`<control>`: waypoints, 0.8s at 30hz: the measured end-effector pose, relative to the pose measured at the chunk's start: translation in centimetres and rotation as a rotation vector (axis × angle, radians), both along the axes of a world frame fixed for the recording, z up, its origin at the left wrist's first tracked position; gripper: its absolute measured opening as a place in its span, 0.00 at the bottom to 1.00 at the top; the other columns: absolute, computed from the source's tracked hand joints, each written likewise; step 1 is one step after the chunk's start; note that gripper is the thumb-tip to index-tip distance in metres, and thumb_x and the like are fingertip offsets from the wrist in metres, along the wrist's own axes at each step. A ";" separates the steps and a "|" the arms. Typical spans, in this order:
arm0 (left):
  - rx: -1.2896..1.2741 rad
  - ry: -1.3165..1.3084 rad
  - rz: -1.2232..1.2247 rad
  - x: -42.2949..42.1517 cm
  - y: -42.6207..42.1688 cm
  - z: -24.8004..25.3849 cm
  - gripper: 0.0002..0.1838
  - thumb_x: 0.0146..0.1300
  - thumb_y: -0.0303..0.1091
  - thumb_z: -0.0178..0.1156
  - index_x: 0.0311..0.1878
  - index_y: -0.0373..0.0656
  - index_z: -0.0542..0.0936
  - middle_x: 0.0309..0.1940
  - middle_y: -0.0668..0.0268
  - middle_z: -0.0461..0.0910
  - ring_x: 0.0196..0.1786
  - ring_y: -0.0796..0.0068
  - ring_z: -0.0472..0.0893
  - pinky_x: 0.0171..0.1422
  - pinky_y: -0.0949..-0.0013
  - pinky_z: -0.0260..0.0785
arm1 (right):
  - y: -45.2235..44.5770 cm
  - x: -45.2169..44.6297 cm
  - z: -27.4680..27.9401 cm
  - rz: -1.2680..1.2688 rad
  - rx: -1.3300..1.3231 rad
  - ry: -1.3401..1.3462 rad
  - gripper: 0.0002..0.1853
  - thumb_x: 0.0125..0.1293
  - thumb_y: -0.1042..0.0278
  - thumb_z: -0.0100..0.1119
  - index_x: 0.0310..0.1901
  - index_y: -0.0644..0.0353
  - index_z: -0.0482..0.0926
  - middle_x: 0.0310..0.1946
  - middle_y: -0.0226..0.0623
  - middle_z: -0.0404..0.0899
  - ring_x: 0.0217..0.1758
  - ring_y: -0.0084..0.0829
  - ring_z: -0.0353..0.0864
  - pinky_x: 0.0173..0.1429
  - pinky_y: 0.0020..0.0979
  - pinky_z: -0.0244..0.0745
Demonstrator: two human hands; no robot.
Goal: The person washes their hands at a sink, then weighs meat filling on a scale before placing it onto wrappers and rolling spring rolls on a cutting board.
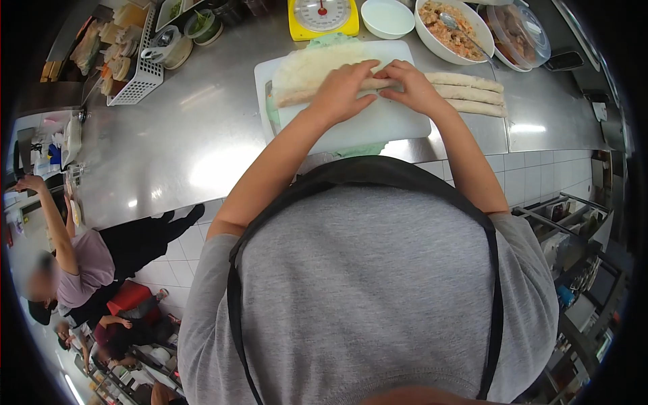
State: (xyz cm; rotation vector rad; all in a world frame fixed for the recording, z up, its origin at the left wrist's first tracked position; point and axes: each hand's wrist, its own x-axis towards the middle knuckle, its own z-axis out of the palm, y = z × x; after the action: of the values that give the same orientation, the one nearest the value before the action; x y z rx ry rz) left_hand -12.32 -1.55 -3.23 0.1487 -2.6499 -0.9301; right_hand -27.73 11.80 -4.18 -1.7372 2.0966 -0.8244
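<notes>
A long pale roll [294,98] lies across a white cutting board [337,139], along the near edge of a thin, off-white wrapper sheet [307,67]. My left hand [345,93] bends over the middle of the roll, with fingers on its far side and the thumb nearer to me. Close beside it, my right hand [409,86] pinches the roll's right part between thumb and fingers. The fingertips of both hands almost meet. Right of the board lie several finished-looking pale rolls [472,94], side by side. Green cloth [363,150] shows under the board.
Behind the board stand a yellow scale [323,17], a pale bowl [388,18], a bowl of orange-brown filling [455,34] with a spoon, and a lidded container [518,34]. A white basket [143,67] is at left. A co-worker [88,260] stands beyond the steel counter [175,142].
</notes>
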 end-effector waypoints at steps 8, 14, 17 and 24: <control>0.145 -0.066 -0.053 -0.6 -0.6 -1.8 0.35 0.49 0.28 0.67 0.63 0.49 0.67 0.46 0.62 0.77 0.50 0.64 0.76 0.56 0.66 0.68 | 0.4 -0.2 0.0 0.030 0.009 0.044 0.20 0.47 0.72 0.67 0.45 0.59 0.78 0.42 0.36 0.74 0.48 0.38 0.73 0.53 0.36 0.70; 0.378 -0.122 -0.094 2.5 -2.9 0.6 0.38 0.51 0.29 0.67 0.66 0.50 0.63 0.52 0.65 0.76 0.57 0.67 0.74 0.63 0.66 0.65 | -1.1 0.5 1.8 -0.003 -0.040 0.131 0.19 0.48 0.69 0.67 0.45 0.57 0.79 0.41 0.35 0.74 0.49 0.37 0.73 0.54 0.36 0.70; 0.391 -0.218 -0.080 3.6 -3.6 0.1 0.38 0.52 0.30 0.67 0.67 0.50 0.62 0.55 0.65 0.75 0.59 0.68 0.73 0.64 0.65 0.64 | -2.3 1.5 1.3 0.135 -0.036 -0.032 0.19 0.48 0.67 0.67 0.44 0.57 0.79 0.41 0.35 0.75 0.49 0.37 0.74 0.52 0.35 0.71; 0.333 -0.131 -0.020 5.3 -4.8 2.7 0.37 0.52 0.31 0.67 0.66 0.49 0.63 0.56 0.65 0.75 0.61 0.70 0.71 0.67 0.64 0.59 | -4.1 2.0 2.5 0.176 0.131 0.027 0.17 0.48 0.67 0.67 0.43 0.58 0.79 0.39 0.34 0.75 0.46 0.36 0.75 0.49 0.35 0.72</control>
State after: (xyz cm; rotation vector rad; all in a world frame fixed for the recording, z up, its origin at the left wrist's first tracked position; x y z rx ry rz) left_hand -7.00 -6.36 -0.48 0.2690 -2.5942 -1.4085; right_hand -25.74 7.74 -1.65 -1.8382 1.9329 -0.6033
